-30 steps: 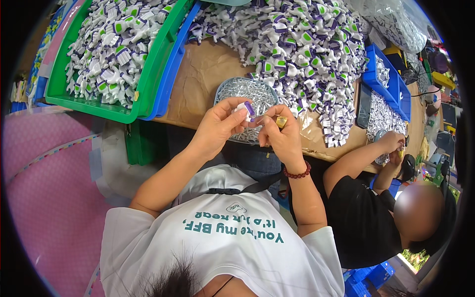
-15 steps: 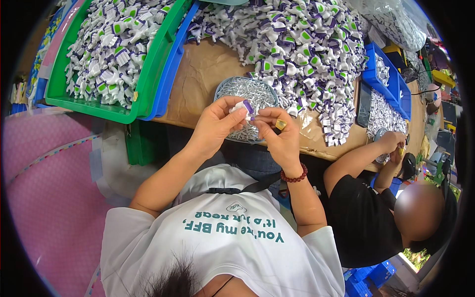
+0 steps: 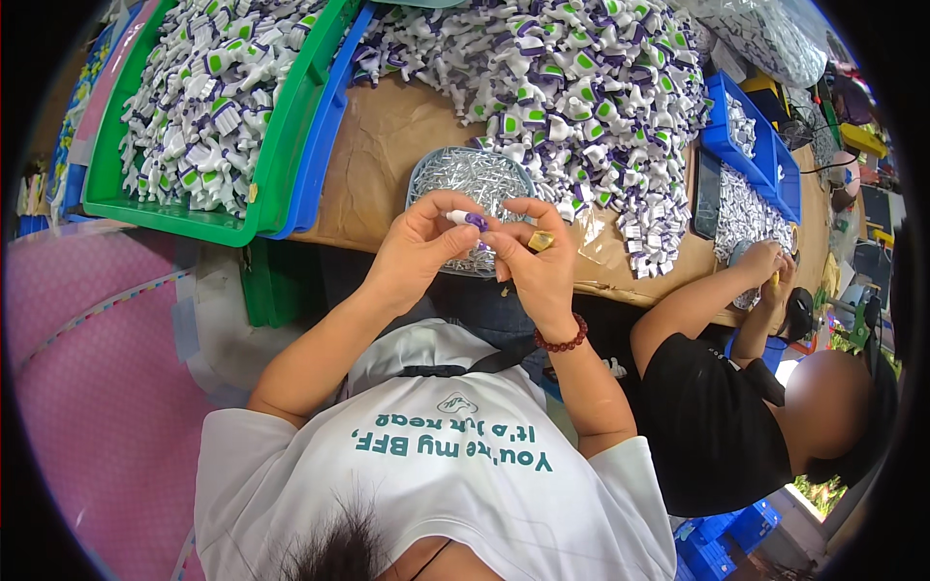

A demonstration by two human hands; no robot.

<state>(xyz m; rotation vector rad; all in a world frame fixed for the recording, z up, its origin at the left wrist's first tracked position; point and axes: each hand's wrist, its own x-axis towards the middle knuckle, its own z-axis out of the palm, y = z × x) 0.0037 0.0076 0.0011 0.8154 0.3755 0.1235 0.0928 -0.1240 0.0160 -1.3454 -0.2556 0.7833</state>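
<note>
Btwn fingers (image 3: 452, 242), toy pc (image 3: 467, 219) part-hid.

One left hand (image 3: 412, 247) and one right hand (image 3: 539, 271) are meeting at one white-and-purple piece (image 3: 467, 220). One grey-blue tub (image 3: 412, 188) is holding silver pins (image 3: 475, 176) beyond counting. One green crate (image 3: 281, 126) is holding figure parts (image 3: 199, 126) too many to count; more are forming one heap (image 3: 591, 107). One divided blue tray (image 3: 736, 160) is showing two compartments (image 3: 788, 189). One bead bracelet (image 3: 562, 339) is circling one wrist (image 3: 554, 318). One co-worker (image 3: 717, 426) is showing two hands (image 3: 761, 259).
</note>
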